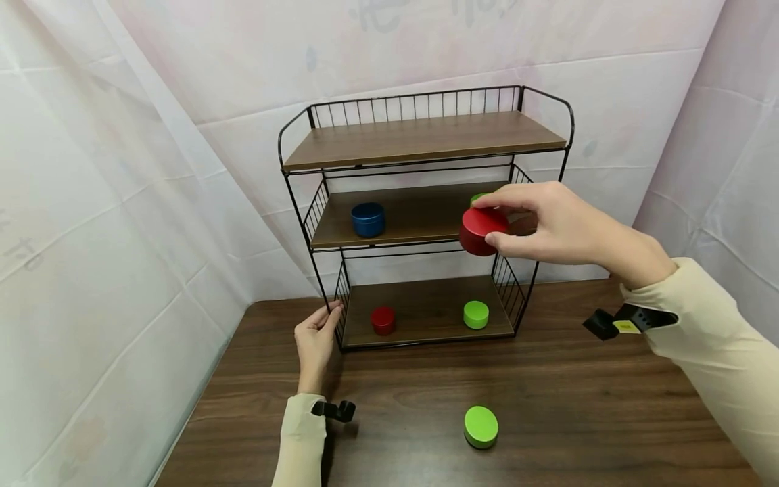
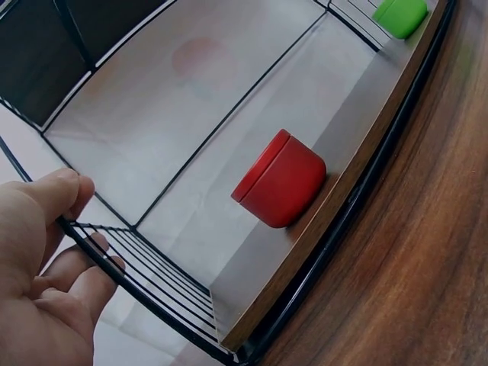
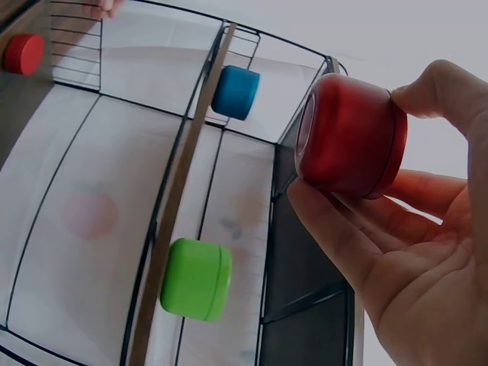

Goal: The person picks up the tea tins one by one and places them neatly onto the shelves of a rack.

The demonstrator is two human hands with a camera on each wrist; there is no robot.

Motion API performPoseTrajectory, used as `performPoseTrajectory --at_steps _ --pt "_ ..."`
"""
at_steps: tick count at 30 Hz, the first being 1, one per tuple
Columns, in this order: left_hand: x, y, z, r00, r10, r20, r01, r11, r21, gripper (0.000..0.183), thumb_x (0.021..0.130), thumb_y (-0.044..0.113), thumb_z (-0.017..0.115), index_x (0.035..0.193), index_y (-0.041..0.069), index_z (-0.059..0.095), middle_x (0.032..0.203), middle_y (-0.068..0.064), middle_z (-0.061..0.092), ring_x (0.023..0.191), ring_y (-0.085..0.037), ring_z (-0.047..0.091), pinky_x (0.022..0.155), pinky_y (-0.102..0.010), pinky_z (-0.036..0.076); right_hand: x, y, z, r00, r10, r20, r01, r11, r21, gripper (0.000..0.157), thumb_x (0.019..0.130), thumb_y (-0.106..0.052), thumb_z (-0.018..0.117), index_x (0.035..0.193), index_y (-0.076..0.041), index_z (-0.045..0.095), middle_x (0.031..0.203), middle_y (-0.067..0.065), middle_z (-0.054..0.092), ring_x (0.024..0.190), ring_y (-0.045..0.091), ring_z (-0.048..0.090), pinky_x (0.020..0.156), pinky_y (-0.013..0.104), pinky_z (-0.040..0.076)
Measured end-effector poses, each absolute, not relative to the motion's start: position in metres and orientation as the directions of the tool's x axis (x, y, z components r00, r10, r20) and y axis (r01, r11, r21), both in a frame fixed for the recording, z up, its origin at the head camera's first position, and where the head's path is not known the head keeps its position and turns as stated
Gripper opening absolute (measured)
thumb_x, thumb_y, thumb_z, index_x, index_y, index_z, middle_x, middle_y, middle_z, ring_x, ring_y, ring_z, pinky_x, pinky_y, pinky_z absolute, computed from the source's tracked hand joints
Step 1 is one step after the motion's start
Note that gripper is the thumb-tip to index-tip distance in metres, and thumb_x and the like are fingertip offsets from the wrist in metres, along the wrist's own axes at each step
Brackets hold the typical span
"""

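My right hand (image 1: 556,223) pinches a round red tin (image 1: 481,233) between thumb and fingers, in front of the middle shelf's right side. The right wrist view has the same red tin (image 3: 351,137) held with its base turned to the left. My left hand (image 1: 319,335) grips the lower left side frame of a black wire shelf rack (image 1: 420,157). In the left wrist view its thumb and fingers curl round the wire rail (image 2: 145,293). On the middle shelf stand a blue tin (image 1: 368,220) and a green tin (image 3: 196,279), the latter mostly hidden by my hand in the head view.
On the bottom shelf a second red tin (image 1: 383,320) sits left and another green tin (image 1: 476,314) right. A further green tin (image 1: 481,427) lies on the wooden table (image 1: 578,406) in front of the rack. White cloth (image 1: 182,169) hangs behind and at both sides.
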State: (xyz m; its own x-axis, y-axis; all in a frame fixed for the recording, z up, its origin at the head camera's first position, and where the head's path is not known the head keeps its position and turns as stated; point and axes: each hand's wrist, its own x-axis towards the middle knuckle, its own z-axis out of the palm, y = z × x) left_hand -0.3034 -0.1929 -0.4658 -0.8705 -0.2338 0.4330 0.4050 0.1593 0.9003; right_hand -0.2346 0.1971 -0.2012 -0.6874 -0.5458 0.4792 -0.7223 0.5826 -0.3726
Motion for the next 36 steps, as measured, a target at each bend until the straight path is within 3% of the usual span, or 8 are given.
performPoseTrajectory --at_steps 3,10,13,16,23,31,36 --pt "-0.303 -0.193 -0.466 -0.872 -0.238 0.427 0.4 0.154 0.903 0.023 0.097 0.005 0.071 0.115 -0.009 0.074 0.113 -0.026 0.074 0.101 -0.008 0.075 0.085 -0.012 0.055 -0.234 0.197 -0.196 -0.687 -0.537 0.489 -0.72 0.59 -0.365 0.039 0.09 -0.005 0.073 0.128 -0.008 0.07 0.117 0.003 0.073 0.093 0.008 0.068 0.081 0.014 0.057" --pt "-0.312 -0.195 -0.472 -0.878 -0.215 0.427 0.413 0.108 0.904 0.023 0.097 0.001 0.07 0.116 -0.011 0.073 0.113 -0.026 0.074 0.111 -0.042 0.069 0.088 -0.018 0.058 -0.231 0.198 -0.185 -0.69 -0.502 0.521 -0.709 0.613 -0.348 0.04 0.088 -0.005 0.073 0.128 -0.009 0.071 0.114 0.003 0.073 0.093 0.005 0.064 0.08 0.01 0.055" --pt "-0.319 -0.199 -0.481 -0.874 -0.224 0.432 0.417 0.112 0.902 0.023 0.097 0.001 0.07 0.116 -0.012 0.073 0.113 -0.026 0.074 0.112 -0.045 0.068 0.088 -0.017 0.057 -0.232 0.199 -0.181 -0.677 -0.499 0.541 -0.718 0.61 -0.335 0.04 0.088 -0.005 0.074 0.128 -0.009 0.071 0.111 0.002 0.074 0.092 0.003 0.062 0.079 0.01 0.055" --pt "-0.323 -0.201 -0.488 -0.869 -0.24 0.434 0.414 0.129 0.901 0.024 0.097 0.004 0.071 0.117 -0.009 0.073 0.114 -0.024 0.074 0.111 -0.037 0.071 0.087 -0.014 0.056 -0.234 0.198 -0.177 -0.661 -0.502 0.558 -0.731 0.599 -0.327 0.04 0.088 -0.005 0.075 0.127 -0.008 0.072 0.11 0.003 0.074 0.091 0.002 0.062 0.078 0.01 0.054" --pt "-0.324 -0.204 -0.492 -0.856 -0.263 0.445 0.417 0.157 0.895 0.021 0.096 0.008 0.074 0.114 -0.002 0.078 0.111 -0.019 0.077 0.096 0.001 0.073 0.085 -0.011 0.055 -0.237 0.195 -0.165 -0.669 -0.473 0.573 -0.728 0.572 -0.377 0.04 0.087 -0.005 0.078 0.127 -0.007 0.072 0.107 0.008 0.075 0.092 0.0 0.065 0.078 0.01 0.055" --pt "-0.324 -0.205 -0.491 -0.853 -0.255 0.456 0.427 0.161 0.89 0.026 0.094 0.014 0.076 0.112 -0.006 0.077 0.109 -0.018 0.078 0.095 0.002 0.074 0.084 -0.013 0.056 -0.243 0.195 -0.15 -0.699 -0.419 0.58 -0.694 0.592 -0.408 0.043 0.088 -0.008 0.081 0.13 -0.004 0.07 0.111 0.013 0.074 0.093 -0.002 0.066 0.078 0.008 0.055" --pt "-0.323 -0.206 -0.49 -0.849 -0.262 0.458 0.431 0.158 0.888 0.021 0.094 0.012 0.076 0.11 -0.002 0.079 0.109 -0.02 0.077 0.094 0.001 0.074 0.083 -0.013 0.056 -0.253 0.196 -0.143 -0.716 -0.375 0.589 -0.675 0.585 -0.448 0.042 0.088 -0.009 0.081 0.128 -0.002 0.071 0.107 0.015 0.075 0.087 -0.002 0.069 0.078 0.008 0.055"
